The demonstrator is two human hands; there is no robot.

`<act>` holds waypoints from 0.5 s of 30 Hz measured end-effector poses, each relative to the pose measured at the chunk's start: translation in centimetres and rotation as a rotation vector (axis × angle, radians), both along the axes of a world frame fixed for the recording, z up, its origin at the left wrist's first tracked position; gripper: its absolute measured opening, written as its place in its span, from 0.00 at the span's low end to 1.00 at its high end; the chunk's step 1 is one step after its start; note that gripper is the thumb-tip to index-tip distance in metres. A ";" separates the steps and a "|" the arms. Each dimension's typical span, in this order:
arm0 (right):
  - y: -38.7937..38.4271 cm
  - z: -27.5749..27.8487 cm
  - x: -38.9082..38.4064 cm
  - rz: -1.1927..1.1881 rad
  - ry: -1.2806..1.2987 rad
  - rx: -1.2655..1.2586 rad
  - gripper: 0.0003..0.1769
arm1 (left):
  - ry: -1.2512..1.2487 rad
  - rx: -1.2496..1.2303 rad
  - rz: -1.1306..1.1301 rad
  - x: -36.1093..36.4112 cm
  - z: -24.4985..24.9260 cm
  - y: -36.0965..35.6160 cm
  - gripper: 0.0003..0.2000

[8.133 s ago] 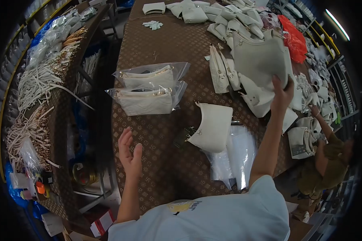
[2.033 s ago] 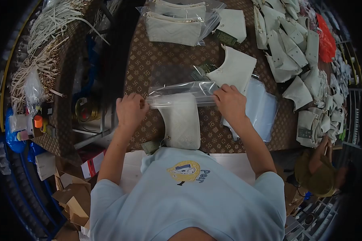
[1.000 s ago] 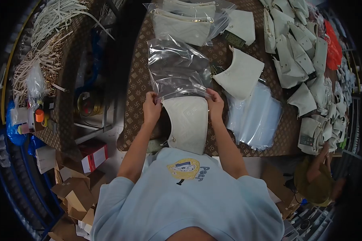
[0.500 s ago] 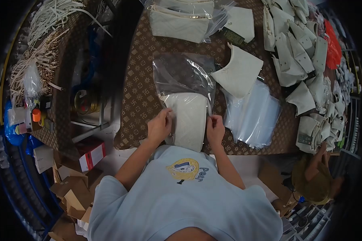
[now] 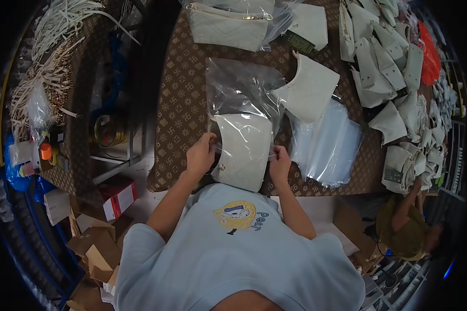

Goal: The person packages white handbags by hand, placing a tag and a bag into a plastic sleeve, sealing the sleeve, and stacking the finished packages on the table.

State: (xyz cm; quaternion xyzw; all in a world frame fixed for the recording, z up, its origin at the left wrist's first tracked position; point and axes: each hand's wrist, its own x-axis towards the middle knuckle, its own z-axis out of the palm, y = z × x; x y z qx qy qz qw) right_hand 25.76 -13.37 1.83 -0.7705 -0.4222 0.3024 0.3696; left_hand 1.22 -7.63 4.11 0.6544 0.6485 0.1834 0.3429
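Observation:
A cream handbag (image 5: 244, 147) lies inside a clear plastic bag (image 5: 238, 85) at the table's near edge, with the empty part of the plastic stretching away beyond it. On its left side, my left hand (image 5: 201, 153) is closed on the plastic's edge. My right hand (image 5: 280, 161) pinches the plastic at the right side. Just beyond and to the right lies another cream bag (image 5: 312, 88), partly over a stack of clear plastic bags (image 5: 329, 147).
Wrapped cream bags (image 5: 225, 31) lie at the far edge, beside a cream bag with a dark tag (image 5: 310, 26). Many cream bags (image 5: 381, 67) are heaped at the right. A co-worker (image 5: 407, 228) is at the lower right. Straps (image 5: 52, 57) hang at the left, above cardboard boxes (image 5: 93, 243).
The handbag in its plastic has turned slightly and shows more of its face. My left hand has moved a little left and outward. The co-worker's arm has shifted slightly.

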 end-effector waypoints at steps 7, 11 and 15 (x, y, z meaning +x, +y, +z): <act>-5.5 0.3 -0.1 0.164 0.343 -0.237 0.16 | 0.117 -0.286 -0.154 -3.3 2.0 -3.8 0.18; -4.4 3.7 -1.0 0.217 0.747 -0.265 0.37 | -0.320 -0.222 0.040 -5.4 2.0 -5.6 0.31; -2.9 2.2 -2.9 0.347 0.335 -0.207 0.42 | 0.133 -0.390 -0.291 -7.0 3.3 -5.9 0.23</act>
